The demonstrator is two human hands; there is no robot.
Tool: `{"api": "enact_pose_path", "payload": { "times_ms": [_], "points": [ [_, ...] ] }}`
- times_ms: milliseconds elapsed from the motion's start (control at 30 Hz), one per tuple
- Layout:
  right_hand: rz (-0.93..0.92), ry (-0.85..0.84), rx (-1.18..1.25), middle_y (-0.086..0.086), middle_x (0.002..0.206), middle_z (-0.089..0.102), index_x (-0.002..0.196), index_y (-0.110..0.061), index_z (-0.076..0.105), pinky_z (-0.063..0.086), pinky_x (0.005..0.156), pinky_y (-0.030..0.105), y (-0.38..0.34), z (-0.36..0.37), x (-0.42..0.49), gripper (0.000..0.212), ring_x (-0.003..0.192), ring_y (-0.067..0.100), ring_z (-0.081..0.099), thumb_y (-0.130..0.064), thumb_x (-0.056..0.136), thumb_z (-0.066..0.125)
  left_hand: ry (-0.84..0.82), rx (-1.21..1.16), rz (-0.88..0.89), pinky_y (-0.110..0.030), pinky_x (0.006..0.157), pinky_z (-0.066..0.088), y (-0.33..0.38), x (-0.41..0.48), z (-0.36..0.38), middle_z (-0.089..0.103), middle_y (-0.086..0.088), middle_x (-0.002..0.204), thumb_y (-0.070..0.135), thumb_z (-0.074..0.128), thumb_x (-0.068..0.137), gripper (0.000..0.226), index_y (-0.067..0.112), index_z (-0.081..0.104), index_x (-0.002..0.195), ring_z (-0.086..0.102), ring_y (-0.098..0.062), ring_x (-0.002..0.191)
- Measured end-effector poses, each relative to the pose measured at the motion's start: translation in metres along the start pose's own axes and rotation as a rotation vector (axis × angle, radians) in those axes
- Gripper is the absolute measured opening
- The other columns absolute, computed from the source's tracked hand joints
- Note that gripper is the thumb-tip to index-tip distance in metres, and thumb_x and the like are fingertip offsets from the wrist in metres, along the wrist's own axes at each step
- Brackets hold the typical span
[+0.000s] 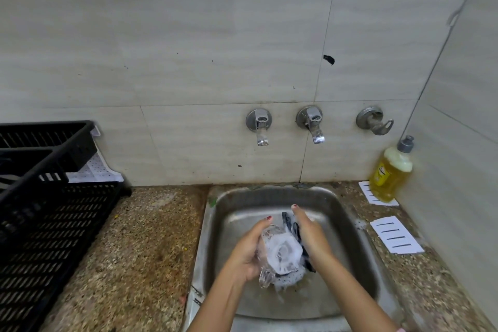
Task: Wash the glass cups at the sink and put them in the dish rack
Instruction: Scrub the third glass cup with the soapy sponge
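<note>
Black dish rack (54, 210) on the counter (151, 237) well left of both grips, steel sink (269, 197) beneath them, left grip (248, 248) curled round a foamy glass cup (280, 250), right grip (310, 234) holding a dark scrub cloth (289, 224) against the cup's right side, cup between the two grips

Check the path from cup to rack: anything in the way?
Nothing visible. The left hand holds the soapy cup over the sink, and the right hand presses a scrubber to it. Only bare counter lies between the sink and the rack on the left, whose near section looks free.
</note>
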State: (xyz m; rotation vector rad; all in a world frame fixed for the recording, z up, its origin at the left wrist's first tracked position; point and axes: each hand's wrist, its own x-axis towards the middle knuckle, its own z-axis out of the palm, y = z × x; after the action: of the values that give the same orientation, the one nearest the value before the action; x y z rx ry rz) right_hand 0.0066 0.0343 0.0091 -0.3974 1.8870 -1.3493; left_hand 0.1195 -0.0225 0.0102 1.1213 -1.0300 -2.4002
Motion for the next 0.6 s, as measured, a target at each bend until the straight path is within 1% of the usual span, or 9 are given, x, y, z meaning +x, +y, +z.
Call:
{"api": "enact_pose_path", "payload": {
  "times_ms": [67, 100, 167, 200, 267, 333, 400, 500, 600],
  "points": [
    [-0.005, 0.003, -0.079, 0.016, 0.094, 0.069, 0.101, -0.007, 0.065, 0.051, 0.078, 0.037, 0.002, 0.001, 0.004, 0.052, 0.084, 0.027, 0.066, -0.054, 0.090, 0.043, -0.024, -0.013, -0.003, -0.029, 0.060, 0.050, -0.001, 0.001, -0.003, 0.067, -0.013, 0.063, 0.032, 0.063, 0.071, 0.027, 0.005, 0.065, 0.071, 0.064, -0.023, 0.054],
    [0.010, 0.017, -0.097, 0.014, 0.096, 0.069, 0.104, -0.007, 0.064, 0.053, 0.081, 0.037, 0.006, 0.001, 0.007, 0.054, 0.086, 0.026, 0.065, -0.054, 0.089, 0.044, -0.038, -0.020, -0.010, -0.029, 0.060, 0.050, -0.002, 0.002, -0.005, 0.067, -0.013, 0.063, 0.032, 0.063, 0.069, 0.028, 0.004, 0.065, 0.072, 0.064, -0.024, 0.054],
    [0.098, 0.003, -0.028, 0.016, 0.106, 0.067, 0.114, -0.004, 0.060, 0.051, 0.088, 0.041, 0.014, -0.002, 0.013, 0.056, 0.095, 0.029, 0.064, -0.052, 0.089, 0.046, -0.077, -0.046, -0.035, -0.030, 0.063, 0.050, -0.003, 0.003, -0.008, 0.066, -0.015, 0.065, 0.032, 0.064, 0.068, 0.031, 0.002, 0.065, 0.075, 0.064, -0.025, 0.057],
    [0.179, -0.041, 0.071, 0.018, 0.107, 0.067, 0.117, -0.002, 0.060, 0.051, 0.089, 0.043, 0.019, -0.003, 0.015, 0.055, 0.096, 0.032, 0.064, -0.049, 0.090, 0.046, -0.090, -0.056, -0.039, -0.031, 0.065, 0.051, -0.004, 0.004, -0.009, 0.067, -0.015, 0.067, 0.033, 0.065, 0.068, 0.033, 0.001, 0.065, 0.078, 0.064, -0.026, 0.059],
    [0.291, -0.128, 0.219, 0.023, 0.098, 0.069, 0.109, 0.002, 0.064, 0.053, 0.081, 0.043, 0.021, -0.002, 0.009, 0.050, 0.090, 0.036, 0.066, -0.041, 0.091, 0.048, -0.066, -0.055, -0.044, -0.035, 0.071, 0.053, -0.006, 0.009, -0.009, 0.068, -0.017, 0.076, 0.037, 0.066, 0.068, 0.040, 0.000, 0.067, 0.083, 0.066, -0.028, 0.066],
    [0.288, -0.156, 0.272, 0.021, 0.080, 0.071, 0.095, 0.003, 0.067, 0.053, 0.069, 0.036, 0.021, 0.001, 0.002, 0.042, 0.077, 0.035, 0.066, -0.036, 0.091, 0.051, -0.019, -0.049, -0.072, -0.042, 0.077, 0.054, -0.008, 0.013, -0.009, 0.069, -0.022, 0.088, 0.047, 0.064, 0.068, 0.055, -0.002, 0.068, 0.091, 0.067, -0.032, 0.076],
    [0.250, -0.119, 0.264, 0.018, 0.071, 0.071, 0.088, 0.002, 0.067, 0.052, 0.066, 0.035, 0.022, 0.004, -0.002, 0.041, 0.074, 0.033, 0.066, -0.036, 0.091, 0.052, 0.017, -0.058, -0.111, -0.049, 0.085, 0.052, -0.009, 0.017, -0.012, 0.066, -0.028, 0.103, 0.055, 0.061, 0.066, 0.071, -0.006, 0.066, 0.102, 0.066, -0.038, 0.088],
    [0.289, -0.163, 0.343, 0.024, 0.082, 0.071, 0.090, 0.005, 0.069, 0.053, 0.075, 0.039, 0.023, 0.010, -0.007, 0.053, 0.080, 0.037, 0.067, -0.046, 0.087, 0.053, 0.038, -0.052, -0.156, -0.054, 0.098, 0.044, -0.013, 0.021, -0.016, 0.061, -0.031, 0.116, 0.056, 0.066, 0.066, 0.083, -0.009, 0.059, 0.118, 0.060, -0.043, 0.107],
    [0.328, -0.236, 0.417, 0.029, 0.095, 0.068, 0.099, 0.009, 0.067, 0.051, 0.087, 0.044, 0.021, 0.016, -0.011, 0.064, 0.089, 0.039, 0.066, -0.049, 0.074, 0.064, -0.011, -0.092, -0.228, -0.049, 0.102, 0.041, -0.015, 0.029, -0.018, 0.058, -0.029, 0.121, 0.055, 0.065, 0.071, 0.080, -0.008, 0.057, 0.120, 0.057, -0.040, 0.113]
  ]
}}
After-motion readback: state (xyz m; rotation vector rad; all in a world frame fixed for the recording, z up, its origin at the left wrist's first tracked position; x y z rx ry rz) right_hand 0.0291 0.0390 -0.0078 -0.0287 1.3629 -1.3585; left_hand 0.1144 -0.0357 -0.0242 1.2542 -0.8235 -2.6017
